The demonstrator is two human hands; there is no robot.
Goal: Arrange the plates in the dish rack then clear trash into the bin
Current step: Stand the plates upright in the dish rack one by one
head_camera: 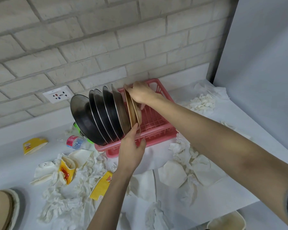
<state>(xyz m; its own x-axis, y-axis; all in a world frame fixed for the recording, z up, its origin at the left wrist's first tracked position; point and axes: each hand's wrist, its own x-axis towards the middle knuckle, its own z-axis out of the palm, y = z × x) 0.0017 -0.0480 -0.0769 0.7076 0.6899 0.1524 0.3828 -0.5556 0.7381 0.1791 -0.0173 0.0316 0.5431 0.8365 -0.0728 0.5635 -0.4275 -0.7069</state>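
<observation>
Tan plate [131,107] racking: right hand [140,93] pinches top, left hand [131,146] grips bottom; next, seat it in dish rack [158,132].

A pale brick wall [106,39] runs behind the white surface [10,168] and carries 1 white socket plate [58,96]. A smooth grey-white panel [264,47] closes the right side, lit evenly

left hand [133,146] low — thumb up | right hand [140,93] higher (fingers pinching)
</observation>
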